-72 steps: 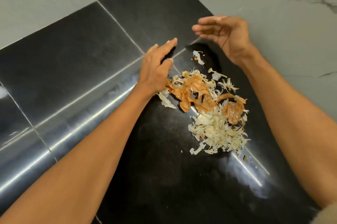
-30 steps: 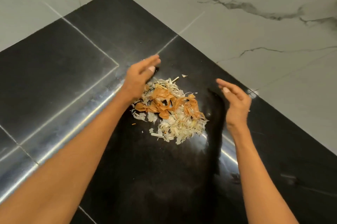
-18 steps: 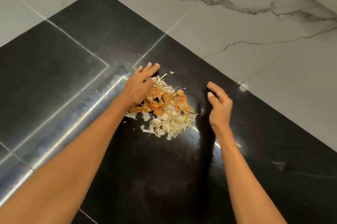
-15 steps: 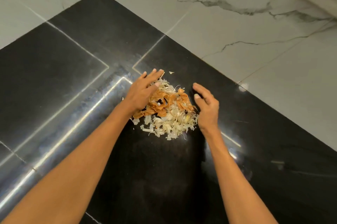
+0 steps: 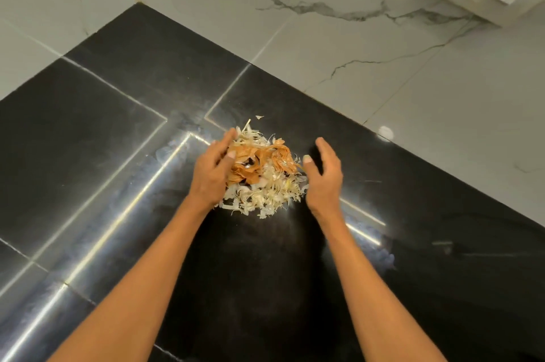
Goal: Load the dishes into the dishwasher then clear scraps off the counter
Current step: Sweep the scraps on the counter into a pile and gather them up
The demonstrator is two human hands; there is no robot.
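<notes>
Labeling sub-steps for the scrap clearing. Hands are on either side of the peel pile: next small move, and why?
Probably close both hands inward and scoop. The left hand already touches the scrap pile with straight fingers, the right hand stands open just beside it, and the peels sit heaped on the black counter. One small flake lies behind the heap and would need a second pass.

Two bare forearms come into the view from the bottom edge. No sleeve covers them up to the edge of the picture. The left hand (image 5: 211, 174) and the right hand (image 5: 324, 178) are bare, with short, pale fingernails.
</notes>
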